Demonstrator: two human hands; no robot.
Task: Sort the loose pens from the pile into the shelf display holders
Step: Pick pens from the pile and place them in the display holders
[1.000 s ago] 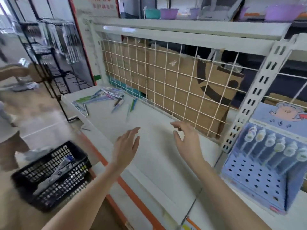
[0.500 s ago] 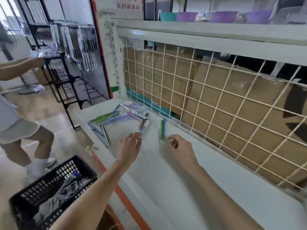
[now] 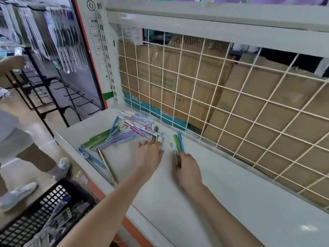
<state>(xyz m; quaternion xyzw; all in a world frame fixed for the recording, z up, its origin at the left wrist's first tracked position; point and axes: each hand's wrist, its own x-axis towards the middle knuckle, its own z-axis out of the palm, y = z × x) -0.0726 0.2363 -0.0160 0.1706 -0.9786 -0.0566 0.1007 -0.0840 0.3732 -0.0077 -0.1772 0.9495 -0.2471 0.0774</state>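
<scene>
A pile of loose pens [image 3: 128, 132], purple, green, blue and pink, lies at the left end of the white shelf [image 3: 222, 193]. My left hand [image 3: 148, 155] rests flat at the pile's right edge, fingers spread over a few grey and white pens [image 3: 158, 138]. Just to the right, a green pen [image 3: 177, 142] and a blue pen [image 3: 180, 141] lie side by side by the wire grid. My right hand [image 3: 187, 169] is at their near ends, fingertips pinched on a slim grey pen [image 3: 175, 156]. No display holder is in view.
A white wire grid [image 3: 213, 104] with cardboard boxes behind it closes the shelf's back. A black plastic basket [image 3: 35, 220] holding packets sits on the floor at lower left. Another person [image 3: 17, 143] stands at the left near a black hook rack [image 3: 53, 82].
My view swung left, from the blue pen holder to the pile. Both hands moved forward to the pens; the left now lies on the pile's edge and the right has closed on a pen.
</scene>
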